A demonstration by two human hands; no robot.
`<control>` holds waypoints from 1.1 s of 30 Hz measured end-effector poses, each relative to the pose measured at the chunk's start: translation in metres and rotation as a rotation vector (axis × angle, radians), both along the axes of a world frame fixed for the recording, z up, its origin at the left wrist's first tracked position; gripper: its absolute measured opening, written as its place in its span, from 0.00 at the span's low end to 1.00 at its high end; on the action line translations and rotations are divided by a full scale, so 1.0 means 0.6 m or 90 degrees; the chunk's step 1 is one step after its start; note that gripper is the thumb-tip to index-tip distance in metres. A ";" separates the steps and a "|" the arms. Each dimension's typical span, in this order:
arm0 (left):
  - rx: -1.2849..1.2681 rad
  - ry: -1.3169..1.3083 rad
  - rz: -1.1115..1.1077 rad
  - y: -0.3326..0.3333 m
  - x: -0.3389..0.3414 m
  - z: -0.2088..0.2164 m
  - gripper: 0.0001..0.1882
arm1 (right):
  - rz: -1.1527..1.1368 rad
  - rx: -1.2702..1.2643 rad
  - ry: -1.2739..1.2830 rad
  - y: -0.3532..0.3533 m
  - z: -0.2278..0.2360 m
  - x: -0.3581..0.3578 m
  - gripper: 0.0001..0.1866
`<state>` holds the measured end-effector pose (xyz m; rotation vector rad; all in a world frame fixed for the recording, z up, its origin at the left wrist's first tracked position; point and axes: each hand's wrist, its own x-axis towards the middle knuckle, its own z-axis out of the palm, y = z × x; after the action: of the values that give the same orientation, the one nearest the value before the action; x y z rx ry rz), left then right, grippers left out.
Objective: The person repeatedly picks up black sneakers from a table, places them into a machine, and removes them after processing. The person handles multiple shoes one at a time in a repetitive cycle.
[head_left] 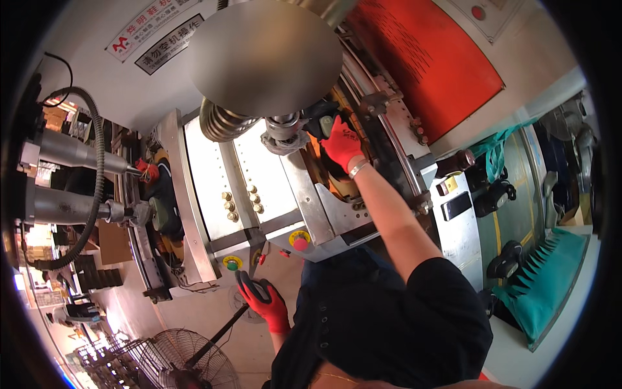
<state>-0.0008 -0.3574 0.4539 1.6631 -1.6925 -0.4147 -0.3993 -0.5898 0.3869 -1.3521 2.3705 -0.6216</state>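
My right hand (342, 144), in a red glove, reaches into the opening on the right side of the machine. Its fingers are closed on a dark shoe (324, 124) with a grey-green patch; the shoe is partly hidden by the hand and the ram (283, 133). Low on the left, my left hand (264, 303), in a red glove with dark grey fingers, holds nothing, its fingers stretched out. It is just below the machine's front panel, close to a green button (232, 264). A red button (300, 242) sits farther right on that panel.
Another dark shoe (167, 209) is at the left station, beside metal cylinders (74, 206). A large blurred round metal part (265, 61) overhangs the middle. A floor fan (184, 363) stands at lower left. Loose shoes (505, 259) and a teal sheet (547, 285) lie right.
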 end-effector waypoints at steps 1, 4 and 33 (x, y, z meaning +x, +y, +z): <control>0.006 0.005 0.011 0.010 -0.006 -0.005 0.32 | 0.029 0.010 -0.013 -0.004 0.002 -0.013 0.49; 0.013 0.030 0.006 0.026 -0.029 0.002 0.32 | 0.057 -0.101 -0.013 -0.020 -0.012 -0.056 0.44; 0.676 0.656 -0.897 0.116 -0.282 0.061 0.40 | -0.406 -0.523 -0.581 0.862 0.309 0.208 0.44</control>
<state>-0.1701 -0.2876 0.4904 0.1204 -1.4765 -2.5673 -0.2747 -0.0728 0.5721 -0.2563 1.7211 -2.0134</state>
